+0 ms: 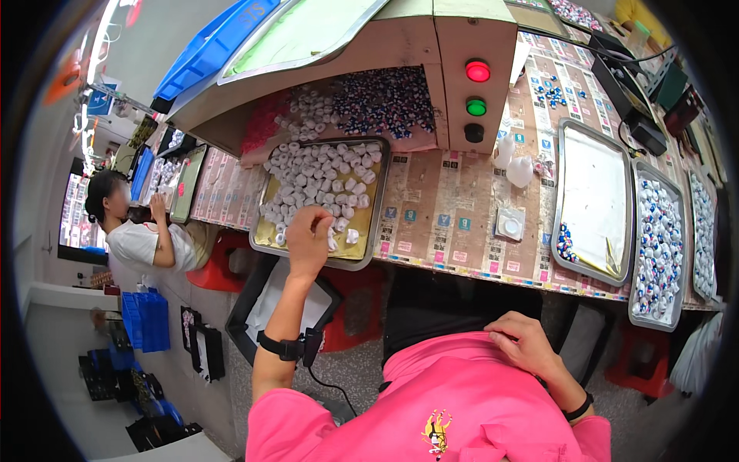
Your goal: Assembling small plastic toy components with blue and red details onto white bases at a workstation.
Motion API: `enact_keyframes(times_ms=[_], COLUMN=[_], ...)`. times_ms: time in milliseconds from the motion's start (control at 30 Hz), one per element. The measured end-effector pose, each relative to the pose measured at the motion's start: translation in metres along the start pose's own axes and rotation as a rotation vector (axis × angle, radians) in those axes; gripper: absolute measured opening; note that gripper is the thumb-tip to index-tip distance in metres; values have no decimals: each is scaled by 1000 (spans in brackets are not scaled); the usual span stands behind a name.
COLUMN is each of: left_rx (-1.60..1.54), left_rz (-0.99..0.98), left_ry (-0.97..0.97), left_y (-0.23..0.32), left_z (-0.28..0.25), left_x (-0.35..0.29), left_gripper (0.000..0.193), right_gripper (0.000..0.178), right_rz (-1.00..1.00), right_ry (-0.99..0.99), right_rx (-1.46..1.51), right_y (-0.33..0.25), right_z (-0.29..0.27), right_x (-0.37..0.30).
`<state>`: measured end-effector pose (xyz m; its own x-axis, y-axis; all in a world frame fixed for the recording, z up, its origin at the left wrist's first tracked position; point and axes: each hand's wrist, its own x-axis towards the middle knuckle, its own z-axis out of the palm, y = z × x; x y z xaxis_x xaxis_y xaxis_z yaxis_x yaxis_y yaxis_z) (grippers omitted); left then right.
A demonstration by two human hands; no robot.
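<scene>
My left hand [309,243] is over the near part of a metal tray [376,223] lined with yellow. Its fingers are curled into a pinch; whatever may be between them is too small or hidden to make out. Many small white ring-like pieces [315,173] lie heaped in that tray, with a few loose ones beside my fingers. At my waist, my right hand [525,339] rests against the pink shirt [454,362], fingers curled in, and no object shows in it.
A beige machine [473,31] with red and green lights stands behind the tray; its opening holds white, pink and blue pieces. Rightward are small bottles [519,172], a white-lined tray [594,192] and a tray of mixed pieces [659,246]. A seated person [146,239] is at left.
</scene>
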<state>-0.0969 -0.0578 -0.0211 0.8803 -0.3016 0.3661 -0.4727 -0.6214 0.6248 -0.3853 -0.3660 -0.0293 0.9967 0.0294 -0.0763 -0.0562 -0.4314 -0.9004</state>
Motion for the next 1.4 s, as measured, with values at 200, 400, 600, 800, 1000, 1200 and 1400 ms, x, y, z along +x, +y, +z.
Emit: enact_keyframes(times_ms=[200,400,600,800,1000,1200,1400], left_rx=[-495,-138,91,354,383,206,383], left_rz=[-360,-103,-169,151,222,111,302], left_ry=[-476,-859,-397,-78,-96,87,195], left_y=[25,47,44,30,22,-7,-14], left_z=[-43,-71,-45,2,17,8,20], left_x=[-16,-47,-40,-12,-13,-19,-9], left_gripper=[8,10,10,20,22,33,45], right_gripper=[13,13,13,13,13,13,13], right_rz=[-13,-23,-53,-44,-46,-61,-74], right_ry=[-16,-47,-44,-9,76,105,120], right_rx=[0,2,-23,-23,-78,-96,-118], right_y=[4,-2,-3,-9,-17,-19,-23], right_z=[4,5,8,11,8,14,20], right_x=[-2,2,-4,-19,-41,-61,-74])
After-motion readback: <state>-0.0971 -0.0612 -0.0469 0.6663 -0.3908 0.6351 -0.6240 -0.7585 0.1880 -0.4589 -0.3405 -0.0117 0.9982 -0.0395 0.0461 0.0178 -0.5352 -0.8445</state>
